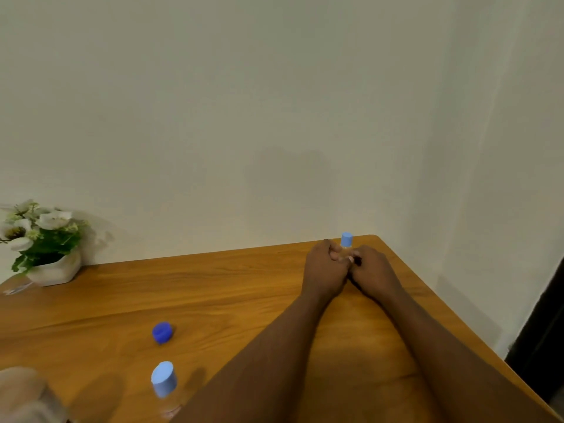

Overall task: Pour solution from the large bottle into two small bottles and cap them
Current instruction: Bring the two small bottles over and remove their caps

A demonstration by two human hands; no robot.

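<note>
1. Our left hand (323,270) and right hand (373,270) both grip a capped small bottle (346,240) at the far right corner of the table (213,285).
2. The second bottle (164,380), capped too, stands close to us, with a dark blue cap (162,332) loose just behind it.

Open wood runs across the middle of the table (232,288), between the flower pot (52,264) at far left and the forearms barring the right half; the left hand (325,271) and right hand (374,270) clasp the far bottle (347,241) by the far corner; near left, a loose cap (162,332) and the near bottle (164,379) stand apart, a gap between.
</note>
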